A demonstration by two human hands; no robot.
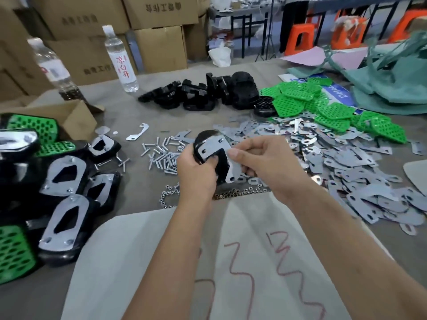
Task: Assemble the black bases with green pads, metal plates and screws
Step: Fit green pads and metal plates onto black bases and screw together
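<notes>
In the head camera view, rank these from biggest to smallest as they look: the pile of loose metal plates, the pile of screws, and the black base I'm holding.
1. Pile of loose metal plates, clearly the widest.
2. Pile of screws and the black base look close in extent; my hands hide part of the base, so I won't rank them.

Left hand [196,172] gripping black base [209,144], right hand [258,158] apparently pinching metal plate [213,147]

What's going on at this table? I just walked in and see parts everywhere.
A person is assembling a part. The left hand grips a black base, and the right hand pinches a metal plate against it. No screw is in the plate's holes yet. Loose screws, plates, green pads and more bases lie around; finished pieces are stacked at left.
</notes>
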